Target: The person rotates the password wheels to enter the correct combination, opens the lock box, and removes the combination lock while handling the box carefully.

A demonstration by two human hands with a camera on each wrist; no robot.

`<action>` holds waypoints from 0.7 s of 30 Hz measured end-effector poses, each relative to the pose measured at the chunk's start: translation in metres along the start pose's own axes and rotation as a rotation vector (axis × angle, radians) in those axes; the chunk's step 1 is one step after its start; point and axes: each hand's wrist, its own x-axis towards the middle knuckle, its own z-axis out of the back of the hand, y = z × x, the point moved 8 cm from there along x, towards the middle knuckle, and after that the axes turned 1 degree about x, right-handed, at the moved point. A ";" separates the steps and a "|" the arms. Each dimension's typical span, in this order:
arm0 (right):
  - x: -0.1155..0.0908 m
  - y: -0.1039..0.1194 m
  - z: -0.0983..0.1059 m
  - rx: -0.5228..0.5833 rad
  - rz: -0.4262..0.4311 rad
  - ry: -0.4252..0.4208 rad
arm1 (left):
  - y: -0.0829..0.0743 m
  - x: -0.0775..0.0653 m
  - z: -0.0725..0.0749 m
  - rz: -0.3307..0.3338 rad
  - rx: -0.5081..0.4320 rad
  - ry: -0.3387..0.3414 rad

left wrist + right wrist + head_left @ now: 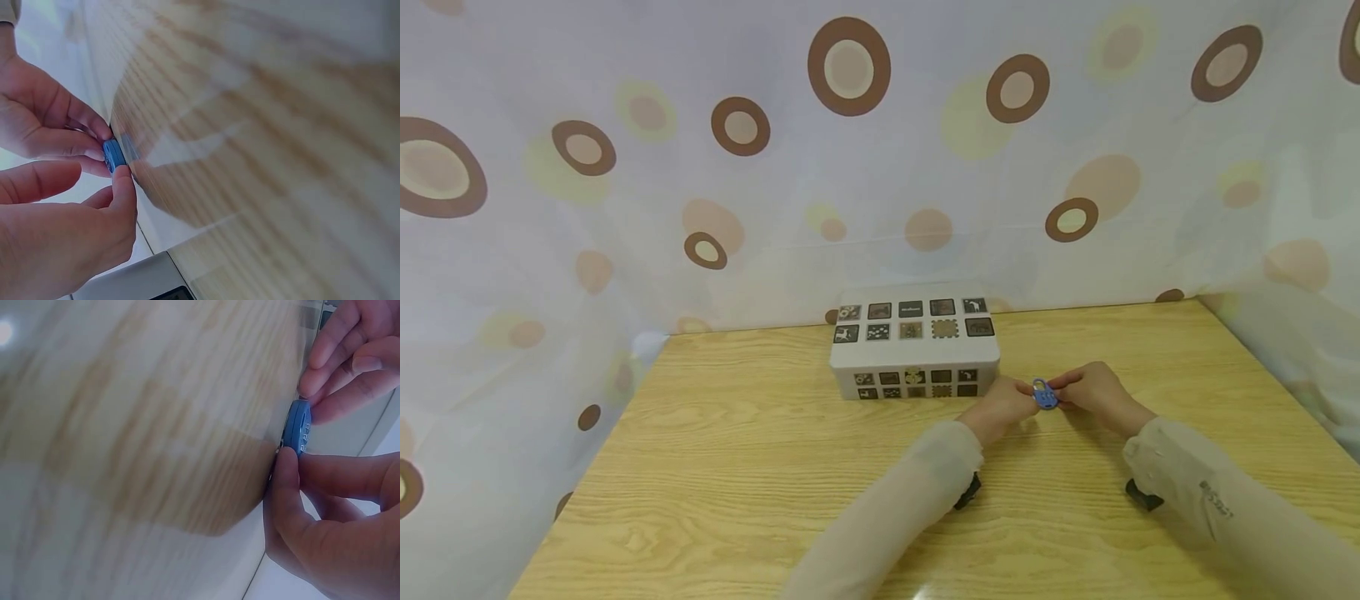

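Note:
A small blue combination padlock (1046,395) with a pale shackle rests on the wooden table, between both hands. My right hand (1099,396) pinches it from the right; in the right wrist view the thumb and fingers (289,469) close on one end of its body, and number dials show on its face. From the other side my left hand (1006,408) reaches in, its fingertips touching the padlock's edge. In the left wrist view the left thumb (53,180) stands apart from the padlock (114,156).
A white box (914,354) with rows of square pictures and a gold-coloured clasp stands at the back of the table (737,467), just left of my left hand. Behind it hangs a pale curtain (880,167) with brown circles.

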 end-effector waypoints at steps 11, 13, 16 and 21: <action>0.001 -0.002 0.001 -0.020 0.007 -0.010 | -0.001 -0.001 -0.002 0.001 -0.032 0.002; 0.000 -0.001 0.001 -0.020 0.011 -0.009 | -0.002 -0.001 -0.002 -0.021 -0.046 0.010; -0.001 -0.002 0.001 -0.009 0.008 -0.004 | -0.002 -0.003 -0.003 -0.065 -0.059 0.032; -0.002 -0.002 0.000 0.012 0.007 -0.006 | -0.002 -0.006 -0.002 -0.105 -0.052 0.065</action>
